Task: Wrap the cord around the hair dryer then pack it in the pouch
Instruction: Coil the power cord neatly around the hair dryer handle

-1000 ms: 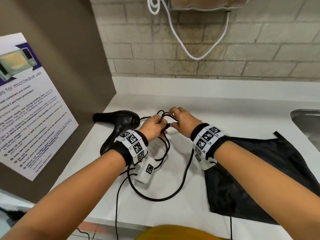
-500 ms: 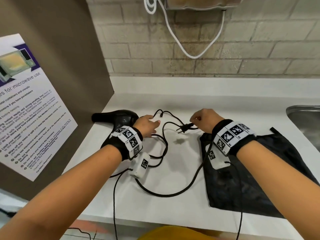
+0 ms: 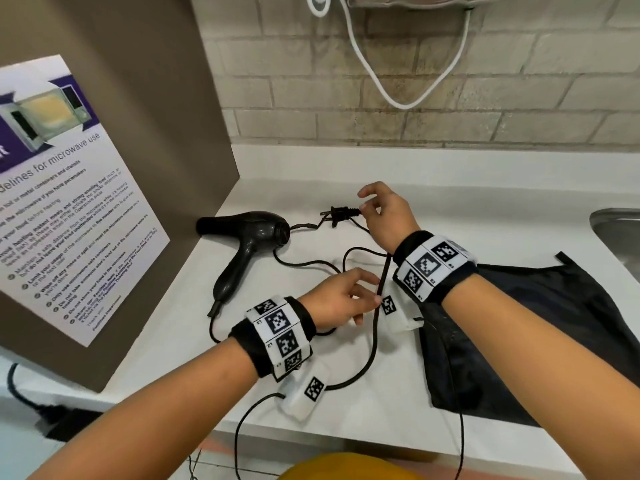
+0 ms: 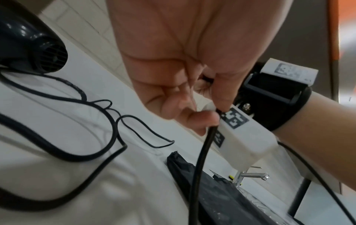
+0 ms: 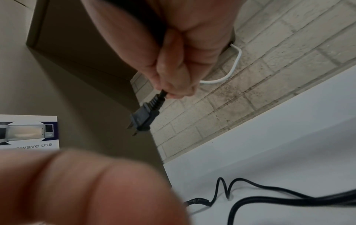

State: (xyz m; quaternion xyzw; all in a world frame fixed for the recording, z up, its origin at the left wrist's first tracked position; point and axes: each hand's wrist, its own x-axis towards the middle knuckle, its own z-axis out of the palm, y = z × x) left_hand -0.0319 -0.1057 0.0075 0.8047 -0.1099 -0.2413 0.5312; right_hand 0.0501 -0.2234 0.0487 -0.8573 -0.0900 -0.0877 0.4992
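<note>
A black hair dryer (image 3: pixel 247 244) lies on the white counter (image 3: pixel 311 174) at the left, its rear grille (image 4: pixel 51 58) seen from the left wrist. Its black cord (image 3: pixel 372 344) loops loosely over the counter. My right hand (image 3: pixel 384 216) pinches the cord just behind the plug (image 3: pixel 337 214), holding the plug (image 5: pixel 143 119) up above the counter. My left hand (image 3: pixel 341 299) pinches the cord (image 4: pixel 200 159) lower down, between thumb and fingers. The black pouch (image 3: pixel 540 327) lies flat on the counter to the right, under my right forearm.
A brown panel with a microwave-use poster (image 3: pixel 59 188) stands at the left. A brick wall (image 3: pixel 450 84) with a hanging white cable (image 3: pixel 381 88) runs behind. A steel sink (image 3: pixel 620 230) sits at far right. Thin sensor wires (image 3: pixel 239 441) hang off the counter's front edge.
My right hand has carried the plug up and back toward the wall. My left hand has left the dryer, moved right and taken hold of the cord.
</note>
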